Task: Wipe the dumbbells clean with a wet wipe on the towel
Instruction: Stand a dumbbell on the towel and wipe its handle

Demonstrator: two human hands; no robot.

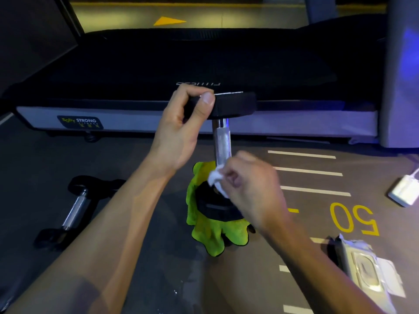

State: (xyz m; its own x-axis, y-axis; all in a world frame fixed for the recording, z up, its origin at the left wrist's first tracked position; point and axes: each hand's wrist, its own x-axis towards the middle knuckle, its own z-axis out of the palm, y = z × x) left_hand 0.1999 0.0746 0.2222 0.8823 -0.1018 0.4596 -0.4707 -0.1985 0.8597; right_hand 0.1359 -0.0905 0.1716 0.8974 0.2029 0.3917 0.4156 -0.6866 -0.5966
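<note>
Dumbbell (223,141) upright on towel (210,234), seemingly

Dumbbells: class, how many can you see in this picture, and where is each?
2. One dumbbell stands upright on the green towel; a second dumbbell lies on the floor at left. Others may be out of view.

A black dumbbell with a metal bar (222,143) stands upright on a crumpled green towel (210,236) on the floor. The left hand (181,123) holds its top end. The right hand (247,180) presses a white wet wipe (215,177) on the bar low down. A second black dumbbell (74,209) lies left. A flat wipes pack (367,268) lies right. A black treadmill (204,64) stands behind.
</note>
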